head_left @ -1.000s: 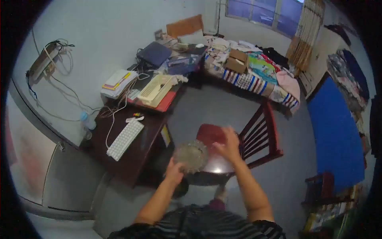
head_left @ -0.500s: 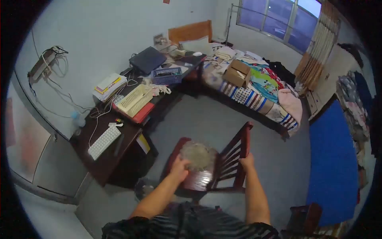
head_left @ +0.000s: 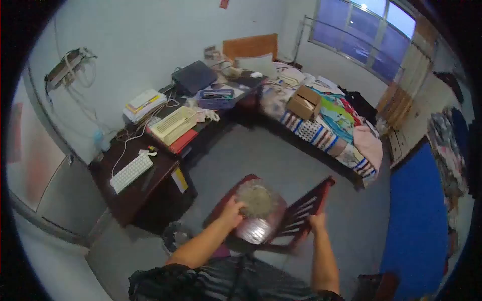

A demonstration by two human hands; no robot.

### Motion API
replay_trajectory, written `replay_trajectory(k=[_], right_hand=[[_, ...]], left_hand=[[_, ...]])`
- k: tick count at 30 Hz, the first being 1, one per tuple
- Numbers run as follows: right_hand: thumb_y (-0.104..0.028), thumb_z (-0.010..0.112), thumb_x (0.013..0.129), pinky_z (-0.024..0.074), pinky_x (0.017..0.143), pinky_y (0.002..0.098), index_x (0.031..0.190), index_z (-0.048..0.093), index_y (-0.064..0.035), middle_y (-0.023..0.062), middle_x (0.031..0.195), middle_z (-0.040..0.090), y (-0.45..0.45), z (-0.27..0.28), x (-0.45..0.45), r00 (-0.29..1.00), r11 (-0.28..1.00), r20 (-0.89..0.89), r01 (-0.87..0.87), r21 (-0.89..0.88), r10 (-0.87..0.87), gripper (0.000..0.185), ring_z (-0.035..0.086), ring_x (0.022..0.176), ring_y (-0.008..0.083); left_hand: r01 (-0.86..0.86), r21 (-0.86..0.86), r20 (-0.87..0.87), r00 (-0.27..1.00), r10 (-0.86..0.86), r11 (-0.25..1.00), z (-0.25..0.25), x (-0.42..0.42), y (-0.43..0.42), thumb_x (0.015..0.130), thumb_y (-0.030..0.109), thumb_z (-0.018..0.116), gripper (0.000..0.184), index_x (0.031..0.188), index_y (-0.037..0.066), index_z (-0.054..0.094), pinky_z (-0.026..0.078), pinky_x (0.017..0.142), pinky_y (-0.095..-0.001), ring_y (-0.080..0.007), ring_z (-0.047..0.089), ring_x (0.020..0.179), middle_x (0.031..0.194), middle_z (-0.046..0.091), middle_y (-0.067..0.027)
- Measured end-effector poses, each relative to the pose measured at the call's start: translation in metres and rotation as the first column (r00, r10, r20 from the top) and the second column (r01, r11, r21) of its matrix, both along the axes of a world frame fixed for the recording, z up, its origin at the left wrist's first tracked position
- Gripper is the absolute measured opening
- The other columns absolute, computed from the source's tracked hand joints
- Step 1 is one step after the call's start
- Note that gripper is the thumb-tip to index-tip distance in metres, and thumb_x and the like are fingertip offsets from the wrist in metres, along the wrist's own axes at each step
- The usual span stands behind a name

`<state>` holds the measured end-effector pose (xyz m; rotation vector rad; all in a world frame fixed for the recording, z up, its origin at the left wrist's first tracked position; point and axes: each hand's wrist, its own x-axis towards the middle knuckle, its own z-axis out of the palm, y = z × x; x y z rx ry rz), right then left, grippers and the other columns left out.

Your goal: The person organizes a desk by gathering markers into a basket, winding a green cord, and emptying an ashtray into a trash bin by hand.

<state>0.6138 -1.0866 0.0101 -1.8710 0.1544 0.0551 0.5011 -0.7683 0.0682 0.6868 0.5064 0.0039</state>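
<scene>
A dark red wooden chair (head_left: 223,206) with a slatted back (head_left: 305,213) stands in front of me. My left hand (head_left: 232,212) is closed on the near-left edge of a round, greyish-green, fuzzy-edged thing (head_left: 257,198) over the seat. Motion blur hides what kind of thing it is, and I cannot tell whether it rests on the seat. Light glints off the seat just below it. My right hand (head_left: 317,221) is wrapped round the outer edge of the chair's back.
To the left runs a dark desk (head_left: 113,204) with a white keyboard (head_left: 131,172), a cream basket (head_left: 174,125), a blue basket (head_left: 216,99) and a laptop (head_left: 195,78). A bed (head_left: 321,134) bears a cardboard box (head_left: 304,103) and clothes. A blue panel (head_left: 414,215) stands at right.
The view has shifted, so the room sits a little differently. The chair's back appears lower and farther right, with my right hand still on it. The round thing has moved slightly right with my left hand.
</scene>
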Motion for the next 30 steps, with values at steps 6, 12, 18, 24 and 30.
replay_trajectory(k=[6, 12, 18, 24, 30], right_hand=[[0.005, 0.05, 0.061, 0.0446, 0.064, 0.0324, 0.104, 0.05, 0.001, 0.0074, 0.083, 0.056, -0.059, 0.02, 0.008, 0.995, 0.994, 0.006, 0.096, 0.045, -0.097, 0.043, 0.055, 0.073, 0.0204], [0.006, 0.05, 0.058, 0.0453, 0.067, 0.0334, 0.109, 0.047, -0.0017, 0.0064, 0.088, 0.053, -0.152, -0.025, 0.049, 0.989, 0.989, 0.001, 0.148, -0.017, -0.148, 0.052, 0.054, 0.078, 0.0199], [-0.01, 0.065, 0.068, 0.0345, 0.092, 0.0413, 0.123, 0.035, 0.0038, 0.0221, 0.12, 0.042, -0.05, 0.034, 0.058, 0.922, 0.464, 0.366, 0.381, -0.799, -0.126, 0.064, 0.043, 0.107, 0.0382], [-0.033, 0.055, 0.084, 0.0395, 0.087, 0.0355, 0.128, 0.033, -0.0044, 0.0168, 0.12, 0.043, 0.195, 0.091, 0.073, 0.887, 0.881, -0.22, -0.316, 0.352, 0.405, 0.056, 0.044, 0.109, 0.0257], [-0.02, 0.051, 0.086, 0.0492, 0.072, 0.0396, 0.136, 0.012, -0.0105, 0.0158, 0.124, 0.038, 0.36, 0.091, 0.112, 0.769, 0.778, -0.183, -0.544, 0.315, 0.612, 0.065, 0.048, 0.104, 0.0269]], left_hand=[[-0.035, 0.038, -0.111, 0.993, 0.039, 0.999, 0.0, 0.008, 0.01, 0.07, -0.005, 0.052, 0.054, 0.119, 0.013, 0.038, 0.049, 0.073, -0.0451, -0.0273, 0.051, 0.095, 0.106, 0.048, -0.0091], [-0.081, -0.013, -0.126, 0.989, 0.078, 0.997, -0.034, 0.025, 0.025, 0.07, -0.004, 0.053, 0.057, 0.12, 0.015, 0.036, 0.05, 0.068, -0.0416, -0.0259, 0.053, 0.089, 0.1, 0.05, -0.0093], [-0.027, -0.032, -0.077, 0.997, 0.024, 0.999, -0.039, 0.053, 0.047, 0.07, -0.003, 0.054, 0.055, 0.119, 0.014, 0.038, 0.048, 0.068, -0.039, -0.0237, 0.053, 0.087, 0.1, 0.05, -0.0074], [-0.005, -0.068, -0.003, 1.0, 0.005, 0.998, -0.041, 0.095, 0.099, 0.069, -0.002, 0.056, 0.053, 0.117, 0.014, 0.04, 0.047, 0.073, -0.0438, -0.0248, 0.054, 0.095, 0.109, 0.05, -0.0055], [-0.176, 0.11, -0.036, 0.983, 0.18, 0.978, 0.016, 0.13, 0.205, 0.068, -0.001, 0.056, 0.057, 0.121, 0.014, 0.04, 0.049, 0.056, -0.0311, -0.0184, 0.057, 0.074, 0.097, 0.053, -0.007]])
